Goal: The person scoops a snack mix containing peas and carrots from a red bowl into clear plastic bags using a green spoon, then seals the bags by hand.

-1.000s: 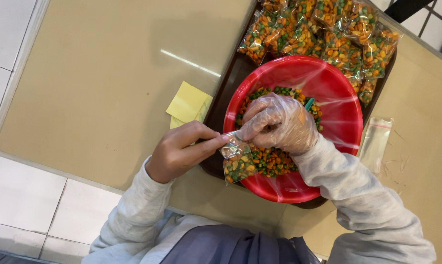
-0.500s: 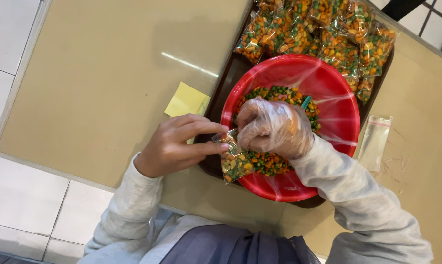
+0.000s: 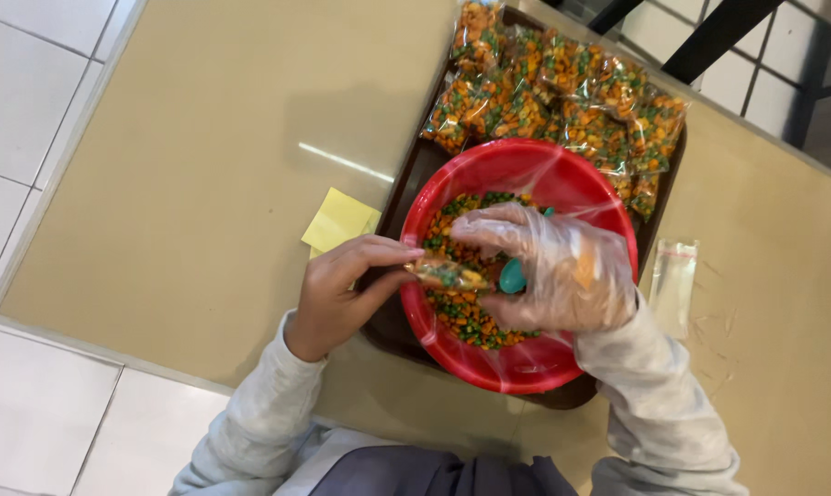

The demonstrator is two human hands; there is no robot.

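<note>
Small bag (image 3: 445, 274): you hold a little clear bag partly filled with orange and green bits over the left side of the red bowl, lying nearly level between your two hands.
Left hand (image 3: 342, 289): bare, its fingers pinched on the left end of the small bag; the wrist sits over the edge of the tray.
Right hand (image 3: 553, 266): it wears a clear plastic glove and is curled around a teal spoon (image 3: 512, 276), with the gloved fingers reaching to the right end of the small bag.
Teal spoon: only its rounded end shows under your gloved fingers, just beside the bag and above the mix.
Red bowl (image 3: 562, 170): round, lined with clear plastic film, standing on the tray; it holds a heap of orange and green mix (image 3: 461, 317) on its left side.
Tray (image 3: 406, 184): dark brown, lying on the tabletop under the bowl.
Filled bags (image 3: 562, 101): a crowd of packed clear bags of the same mix lies on the far part of the tray, touching the bowl's far rim.
Yellow notes (image 3: 340, 220): a small yellow paper pad lies on the tabletop just beside the tray's left edge, near your left hand.
Empty bags (image 3: 673, 285): flat clear bags lie on the tabletop right of the tray.
Tabletop (image 3: 204, 165): tan and smooth, with pale floor tiles beyond its edge.
</note>
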